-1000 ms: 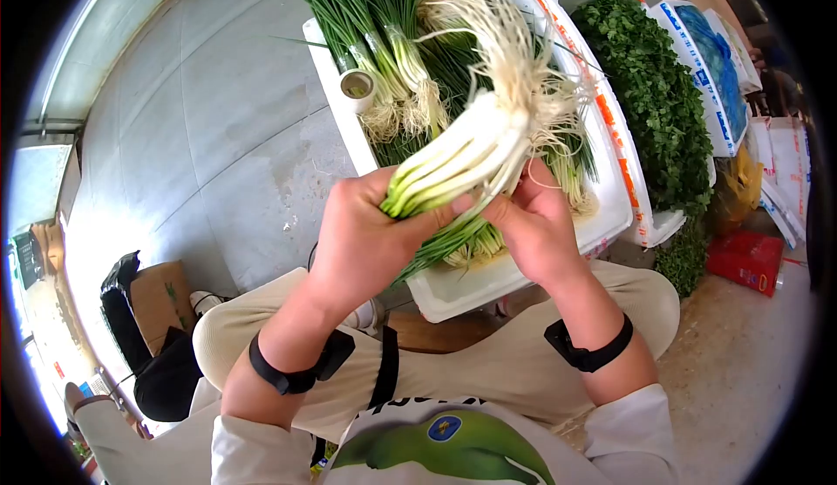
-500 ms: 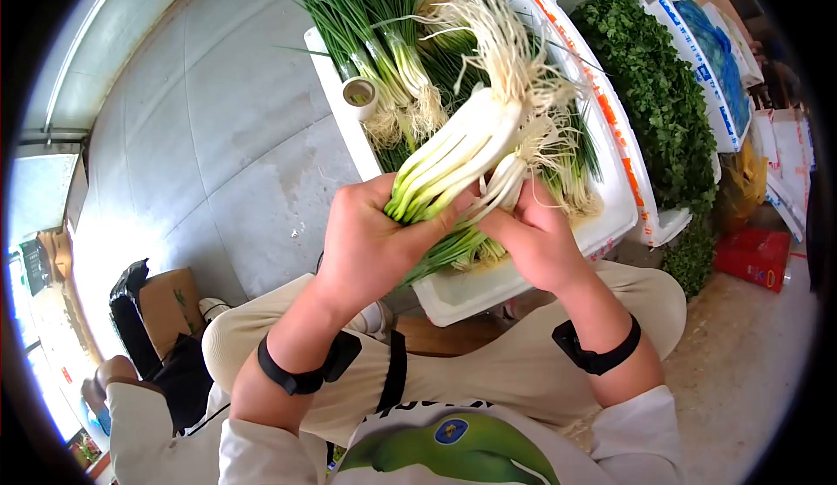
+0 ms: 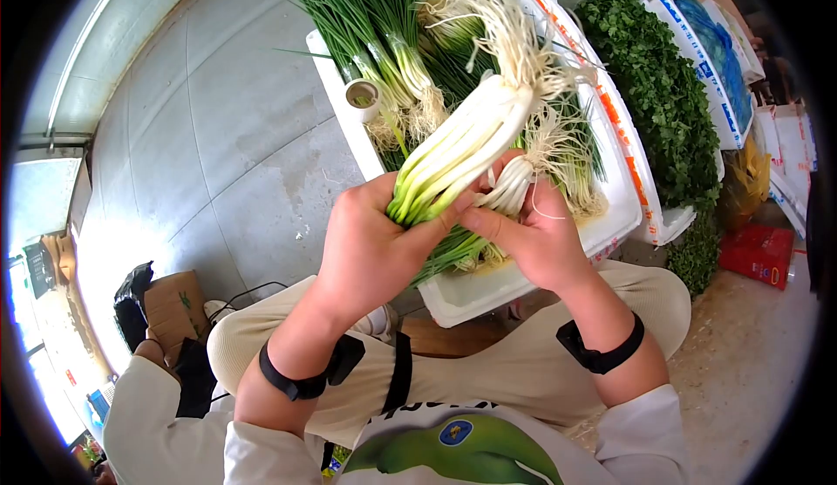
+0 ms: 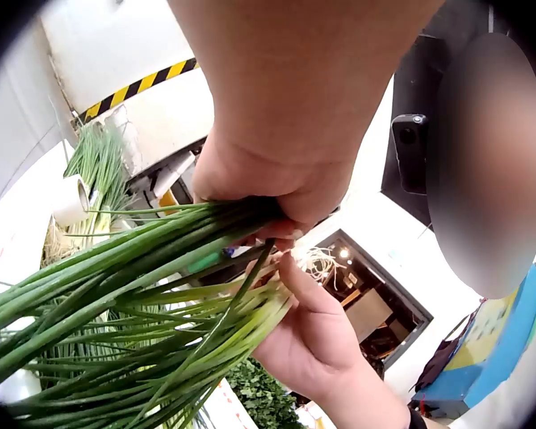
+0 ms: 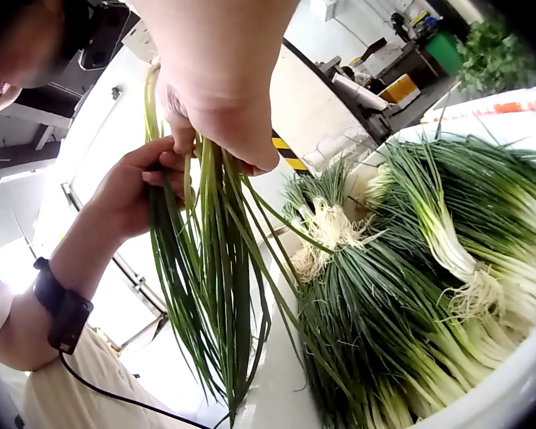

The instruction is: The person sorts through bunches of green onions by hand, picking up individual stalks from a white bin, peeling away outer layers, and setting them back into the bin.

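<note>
My left hand (image 3: 362,241) grips a thick bunch of spring onions (image 3: 471,141), white stalks and shaggy roots slanting up to the right. Close beside it, my right hand (image 3: 549,237) holds a smaller bunch of spring onions (image 3: 510,184) between thumb and fingers, its roots below those of the larger bunch. The two hands almost meet at the stalks. Long green leaves (image 4: 98,277) hang from the left hand in the left wrist view. In the right wrist view, leaves (image 5: 223,268) trail down beneath the right hand (image 5: 219,107).
A white foam box (image 3: 453,302) with more spring onions (image 3: 410,71) stands before my knees. On its left rim sits a tape roll (image 3: 362,94). Right of it are a box of leafy greens (image 3: 649,101) and a red packet (image 3: 757,254). Cardboard (image 3: 173,306) lies at left.
The smaller bunch has come apart from the larger one and shows more clearly in my right hand. Both hands stay nearly in place. At the lower left, another person's arm has shifted.
</note>
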Available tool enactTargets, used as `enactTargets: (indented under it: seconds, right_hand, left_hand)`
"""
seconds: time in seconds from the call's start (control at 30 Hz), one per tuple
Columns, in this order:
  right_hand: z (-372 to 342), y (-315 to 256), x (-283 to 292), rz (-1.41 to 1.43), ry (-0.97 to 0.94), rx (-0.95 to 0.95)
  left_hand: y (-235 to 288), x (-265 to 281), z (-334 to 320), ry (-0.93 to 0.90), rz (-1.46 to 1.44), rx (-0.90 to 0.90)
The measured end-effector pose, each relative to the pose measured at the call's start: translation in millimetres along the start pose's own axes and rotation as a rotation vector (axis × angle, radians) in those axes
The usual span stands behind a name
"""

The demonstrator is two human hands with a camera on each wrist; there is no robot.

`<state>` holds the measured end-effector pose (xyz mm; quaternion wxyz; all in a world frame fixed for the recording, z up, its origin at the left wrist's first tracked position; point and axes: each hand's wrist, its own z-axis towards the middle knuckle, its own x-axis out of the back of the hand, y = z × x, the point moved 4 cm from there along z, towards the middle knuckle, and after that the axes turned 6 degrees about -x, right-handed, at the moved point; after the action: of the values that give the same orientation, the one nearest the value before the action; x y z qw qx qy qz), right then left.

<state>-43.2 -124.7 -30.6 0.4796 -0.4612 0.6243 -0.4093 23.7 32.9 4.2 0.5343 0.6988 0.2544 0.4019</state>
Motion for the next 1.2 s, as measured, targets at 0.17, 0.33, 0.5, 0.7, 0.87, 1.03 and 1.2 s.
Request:
enactTargets:
  seconds: [0.17,0.33,0.5,0.7,0.87,1.03,1.2]
  right_hand:
    - [-2.9,-6.1,-1.3,-0.038,-0.054,-0.057]
    - [-5.5,-3.0,-3.8,-0.061,-0.059,-0.080]
    - [-6.3,-7.6,-4.2,-0.120,-0.064,-0.101]
    - [-6.2,-5.6,-6.1,-0.208,-0.120,-0.145]
    - [-4.5,-7.4,-9.6,-0.272,-0.135,-0.077]
    - [-4.0,-8.0,-7.0,-0.439,-0.192,-0.078]
    - [-2.0,-2.6,-6.2,-0.412,-0.215,-0.052]
  left_hand:
    - [7.9,6.3,-0.7,0.051,0.052,-0.132]
    - [13.7,18.8,1.0,0.152,0.055,-0.058]
    - [21.7,28.6,2.8,0.224,0.043,-0.095]
    - [27.2,36.2,2.5,0.313,0.058,-0.141]
    - [24.6,37.5,2.6,0.340,0.075,-0.171]
    - [32.4,43.5,2.2,0.456,0.008,-0.167]
    - [30.8,53.3,5.2,0.471,-0.067,-0.145]
